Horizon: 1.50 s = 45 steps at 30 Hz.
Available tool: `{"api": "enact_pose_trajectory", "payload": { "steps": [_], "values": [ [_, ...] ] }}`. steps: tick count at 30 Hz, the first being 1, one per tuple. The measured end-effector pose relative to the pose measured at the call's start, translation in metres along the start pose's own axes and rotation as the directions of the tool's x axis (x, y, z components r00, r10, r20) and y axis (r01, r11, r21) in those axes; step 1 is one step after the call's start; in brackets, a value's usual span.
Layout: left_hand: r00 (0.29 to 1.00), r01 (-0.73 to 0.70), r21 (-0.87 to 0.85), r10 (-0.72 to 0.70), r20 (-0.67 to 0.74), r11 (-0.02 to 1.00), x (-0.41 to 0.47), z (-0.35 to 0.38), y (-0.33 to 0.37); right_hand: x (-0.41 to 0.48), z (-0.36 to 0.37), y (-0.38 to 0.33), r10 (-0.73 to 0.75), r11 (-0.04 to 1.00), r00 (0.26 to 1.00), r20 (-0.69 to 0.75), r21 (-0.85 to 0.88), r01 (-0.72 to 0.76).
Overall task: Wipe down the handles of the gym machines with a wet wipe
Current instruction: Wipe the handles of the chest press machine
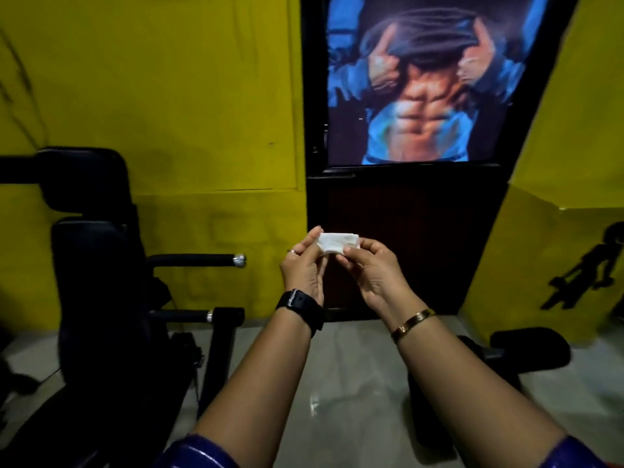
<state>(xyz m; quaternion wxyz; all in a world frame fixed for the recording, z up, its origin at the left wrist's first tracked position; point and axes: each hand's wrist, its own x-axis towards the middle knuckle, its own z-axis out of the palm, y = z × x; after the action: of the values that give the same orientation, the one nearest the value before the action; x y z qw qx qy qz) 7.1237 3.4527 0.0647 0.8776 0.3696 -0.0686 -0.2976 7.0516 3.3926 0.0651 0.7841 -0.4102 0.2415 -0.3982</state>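
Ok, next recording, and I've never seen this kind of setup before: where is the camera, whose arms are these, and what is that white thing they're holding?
There is no robot here. The single picture comes from a wide-angle camera worn on a person's head, looking forward and down, so the two arms reaching in from the bottom are that person's own. The left hand, with a black watch on its wrist, and the right hand, with a gold bracelet, pinch a folded white wet wipe between them in mid-air. To the left stands a black gym machine with padded parts. Its handle, a black bar with a chrome end cap, points towards the hands, and the wipe is not touching it. Behind are a yellow wall and a poster of a bare torso.
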Motion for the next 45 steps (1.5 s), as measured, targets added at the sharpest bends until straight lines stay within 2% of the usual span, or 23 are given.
{"api": "enact_pose_trajectory", "payload": {
  "steps": [7,16,22,27,36,42,45],
  "values": [
    [0.987,-0.098,-0.018,0.095,-0.129,0.995,0.046,-0.067,0.057,0.033,0.074,0.067,0.1,0.994,0.987,0.127,0.025,-0.104],
    [0.951,-0.131,0.011,0.129,-0.282,0.991,0.093,-0.122,0.083,0.074,0.123,0.131,0.248,0.969,0.952,0.181,-0.024,-0.247],
    [0.927,-0.146,0.069,0.161,-0.338,0.987,0.147,-0.148,0.096,0.121,0.155,0.163,0.388,0.921,0.869,0.306,-0.105,-0.374],
    [0.904,-0.171,0.105,0.199,-0.378,0.98,0.182,-0.164,0.109,0.161,0.182,0.182,0.454,0.891,0.803,0.386,-0.191,-0.412],
    [0.872,-0.193,0.145,0.238,-0.429,0.97,0.224,-0.195,0.133,0.194,0.221,0.221,0.512,0.859,0.755,0.41,-0.222,-0.462],
    [0.887,-0.182,0.178,0.239,-0.396,0.967,0.245,-0.214,0.152,0.206,0.248,0.233,0.52,0.854,0.77,0.369,-0.25,-0.456],
    [0.894,-0.172,0.283,0.27,-0.358,0.944,0.265,-0.227,0.164,0.212,0.253,0.241,0.514,0.858,0.795,0.323,-0.214,-0.467]
  ]
}}
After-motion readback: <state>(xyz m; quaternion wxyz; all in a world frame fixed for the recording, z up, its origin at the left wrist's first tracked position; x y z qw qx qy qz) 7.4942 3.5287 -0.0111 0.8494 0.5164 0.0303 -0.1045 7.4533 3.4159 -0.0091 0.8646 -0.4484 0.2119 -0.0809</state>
